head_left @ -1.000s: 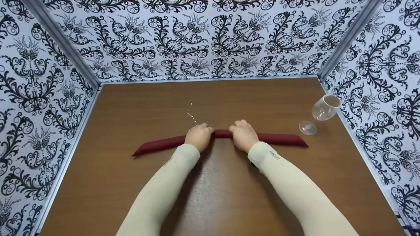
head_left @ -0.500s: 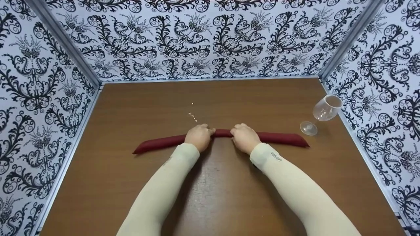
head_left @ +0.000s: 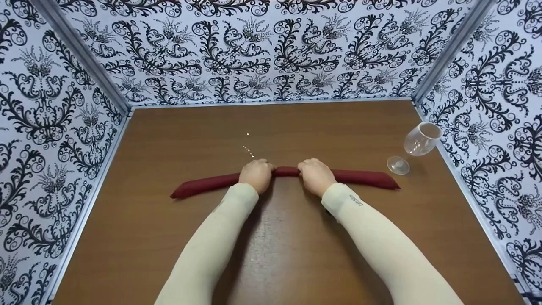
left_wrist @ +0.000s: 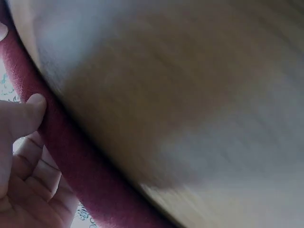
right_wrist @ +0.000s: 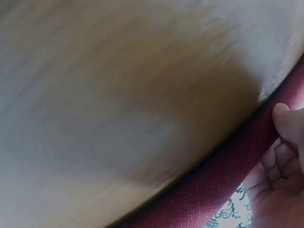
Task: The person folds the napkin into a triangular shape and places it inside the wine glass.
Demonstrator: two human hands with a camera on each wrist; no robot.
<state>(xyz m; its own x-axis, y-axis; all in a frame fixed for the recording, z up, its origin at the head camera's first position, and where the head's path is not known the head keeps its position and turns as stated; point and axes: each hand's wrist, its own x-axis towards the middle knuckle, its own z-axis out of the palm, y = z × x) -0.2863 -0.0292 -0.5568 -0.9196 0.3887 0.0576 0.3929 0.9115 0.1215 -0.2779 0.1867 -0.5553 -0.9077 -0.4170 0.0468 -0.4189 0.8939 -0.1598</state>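
A long dark red cloth napkin (head_left: 286, 171), rolled into a tube with pointed ends, lies across the table in a shallow arch. Left of its middle, my left hand (head_left: 256, 176) holds the roll. The left wrist view shows that thumb on the near side of the red cloth (left_wrist: 90, 171) and the fingers behind it. My right hand (head_left: 316, 176) grips the roll right of the middle. Its thumb presses the cloth (right_wrist: 190, 199) in the right wrist view, with fingers on the far side. A short stretch of roll shows between the hands.
A clear wine glass (head_left: 419, 142) stands upright on the right part of the brown wooden table (head_left: 271, 254). Small bright specks (head_left: 248, 150) show on the tabletop beyond the left hand. Patterned black-and-white walls (head_left: 271, 51) enclose the back and both sides.
The roll's left end has shifted slightly away from me. Both hands keep hold of the roll in nearly the same place, and the wine glass has not moved.
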